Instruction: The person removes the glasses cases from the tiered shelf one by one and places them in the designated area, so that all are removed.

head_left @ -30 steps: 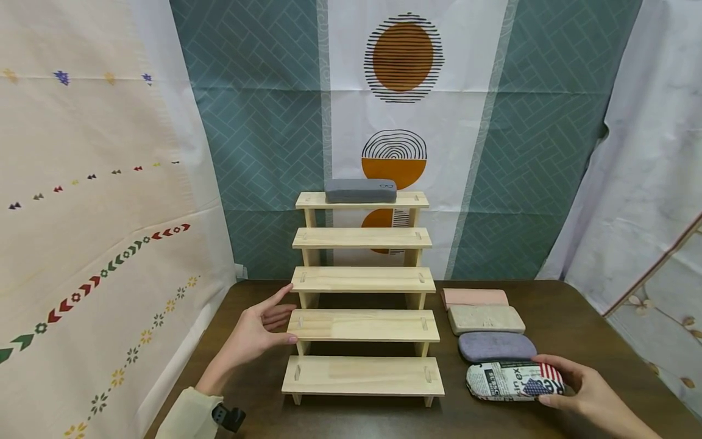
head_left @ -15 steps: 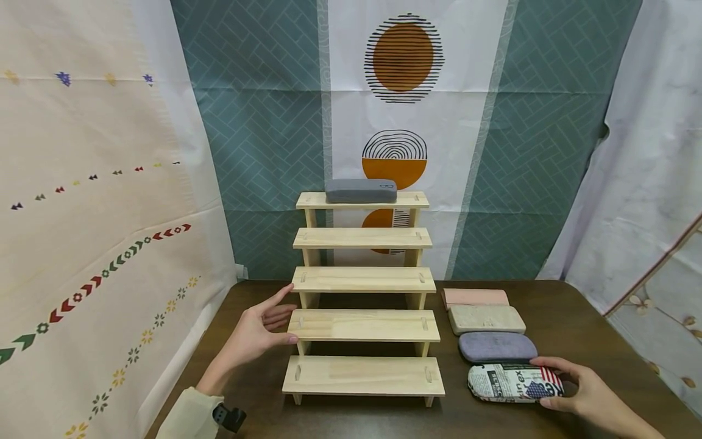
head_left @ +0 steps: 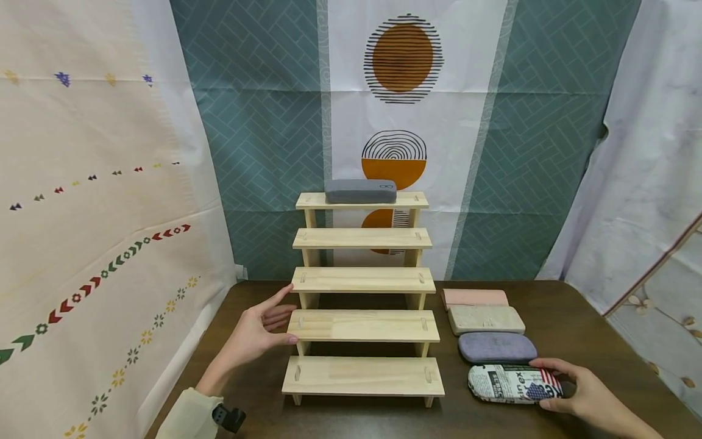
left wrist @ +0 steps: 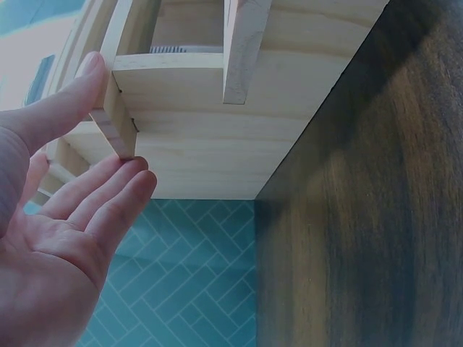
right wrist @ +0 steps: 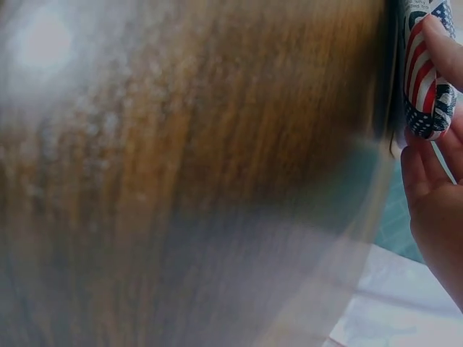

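Right hand point(head_left: 584, 396) grips the right end of the newspaper-print glasses case point(head_left: 512, 383), thumb at the near edge, fingers curled over the far edge; the right wrist view shows fingers wrapped on the flag-printed end of the case. Case lies flat on the dark wooden table point(head_left: 576, 317), nearest item in a row of four cases right of the wooden step rack point(head_left: 363, 292). Behind it, touching or just beside: purple-grey case point(head_left: 496, 346), then beige case point(head_left: 485, 319), then pink case point(head_left: 475, 297) farthest back. Left hand point(head_left: 258, 329) is relaxed, fingers straight, held against the rack's left side: index finger at the left end of the third step from the bottom, thumb at the left end of the second step. Left wrist view confirms fingertips point(left wrist: 134, 170) touching the step end and the thumb against the board edge, nothing grasped. Rack has five steps, lowest toward the person; dark grey case point(head_left: 360, 190) sits on the top step, roughly centred. Remaining four steps carry nothing. Patterned cloth backdrop point(head_left: 400, 91) hangs behind the table, and the left sleeve point(head_left: 189, 417) with a wrist-mounted device shows at bottom left.
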The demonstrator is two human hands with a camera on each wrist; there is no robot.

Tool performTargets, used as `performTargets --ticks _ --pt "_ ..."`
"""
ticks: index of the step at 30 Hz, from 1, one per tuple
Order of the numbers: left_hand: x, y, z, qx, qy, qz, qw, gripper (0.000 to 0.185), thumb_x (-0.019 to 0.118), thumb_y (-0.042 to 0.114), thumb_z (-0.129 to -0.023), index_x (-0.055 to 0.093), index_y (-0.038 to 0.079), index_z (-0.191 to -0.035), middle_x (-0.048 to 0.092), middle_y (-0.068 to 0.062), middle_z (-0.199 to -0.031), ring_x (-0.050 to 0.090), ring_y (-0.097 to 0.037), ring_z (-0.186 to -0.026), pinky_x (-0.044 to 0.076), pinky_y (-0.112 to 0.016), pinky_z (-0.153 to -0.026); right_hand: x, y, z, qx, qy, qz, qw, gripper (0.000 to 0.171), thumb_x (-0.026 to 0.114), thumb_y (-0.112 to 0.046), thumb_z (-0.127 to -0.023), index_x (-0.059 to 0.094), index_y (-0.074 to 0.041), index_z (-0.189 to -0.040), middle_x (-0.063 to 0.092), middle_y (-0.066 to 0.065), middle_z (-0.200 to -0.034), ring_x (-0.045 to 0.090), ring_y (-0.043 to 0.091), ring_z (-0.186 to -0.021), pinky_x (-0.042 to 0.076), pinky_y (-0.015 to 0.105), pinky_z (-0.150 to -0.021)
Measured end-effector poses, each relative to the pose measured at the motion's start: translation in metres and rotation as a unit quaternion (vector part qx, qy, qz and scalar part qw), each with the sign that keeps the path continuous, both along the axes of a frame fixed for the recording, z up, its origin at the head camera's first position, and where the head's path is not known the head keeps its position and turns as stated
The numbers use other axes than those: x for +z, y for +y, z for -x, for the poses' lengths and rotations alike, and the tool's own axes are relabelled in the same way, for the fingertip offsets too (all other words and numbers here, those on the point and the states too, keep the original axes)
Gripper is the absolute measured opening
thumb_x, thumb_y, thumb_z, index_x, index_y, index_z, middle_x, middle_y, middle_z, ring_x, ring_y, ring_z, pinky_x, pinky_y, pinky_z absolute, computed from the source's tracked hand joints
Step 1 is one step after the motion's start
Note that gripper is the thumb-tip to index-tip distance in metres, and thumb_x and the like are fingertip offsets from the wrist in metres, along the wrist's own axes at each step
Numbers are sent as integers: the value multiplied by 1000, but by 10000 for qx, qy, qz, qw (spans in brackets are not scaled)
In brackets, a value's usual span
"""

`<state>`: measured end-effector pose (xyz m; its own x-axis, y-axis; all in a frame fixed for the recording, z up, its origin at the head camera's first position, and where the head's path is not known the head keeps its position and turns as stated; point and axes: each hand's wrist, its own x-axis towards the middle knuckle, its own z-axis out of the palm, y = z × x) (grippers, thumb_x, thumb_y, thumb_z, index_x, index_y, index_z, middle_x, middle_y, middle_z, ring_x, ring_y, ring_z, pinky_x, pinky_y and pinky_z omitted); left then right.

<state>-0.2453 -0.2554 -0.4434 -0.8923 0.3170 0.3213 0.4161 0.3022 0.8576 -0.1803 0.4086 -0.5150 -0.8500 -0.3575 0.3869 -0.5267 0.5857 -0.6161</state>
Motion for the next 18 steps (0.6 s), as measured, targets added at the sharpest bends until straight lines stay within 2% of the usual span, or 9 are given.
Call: performTargets --ticks 6,18 --pt "0 0 0 17 -3 33 10000 104 96 9 -77 41 21 -164 63 -25 -139 61 -42 -130 51 -57 -103 -2 3 2 -53 -223 -226 9995 60 95 -4 -74 69 -1 -129 65 -20 -126 61 -2 -100 50 14 -73" --pt "-1 -1 0 3 -43 34 10000 103 95 8 -77 41 22 -164 63 -25 -140 61 -42 -130 51 -57 -104 -5 4 4 -80 -166 -278 9994 61 96 -5 -72 70 -2 -127 67 -18 -125 60 -4 -104 50 13 -76"
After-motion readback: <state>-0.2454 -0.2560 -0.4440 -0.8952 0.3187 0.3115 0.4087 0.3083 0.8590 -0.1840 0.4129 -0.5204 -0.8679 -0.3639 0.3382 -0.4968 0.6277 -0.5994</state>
